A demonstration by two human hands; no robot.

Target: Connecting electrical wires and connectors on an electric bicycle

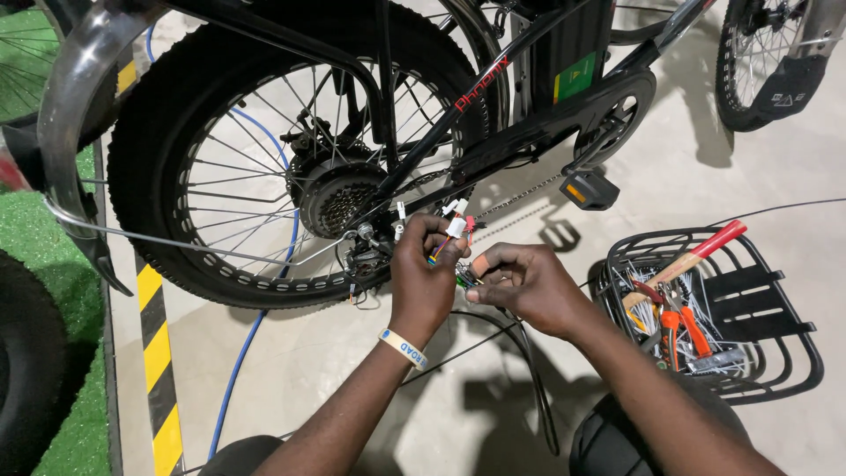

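My left hand point(426, 273) pinched the coloured wire connectors point(454, 227) just beside the rear wheel hub point(339, 196); my right hand point(522, 284) gripped the same bundle's lower wires.

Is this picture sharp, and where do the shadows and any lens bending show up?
Head view: sharp on the left hand and right hand at the wire connectors; soft shadows fall on the concrete floor below the arms; the chrome fender glints and bows near the left edge, suggesting a wide lens.
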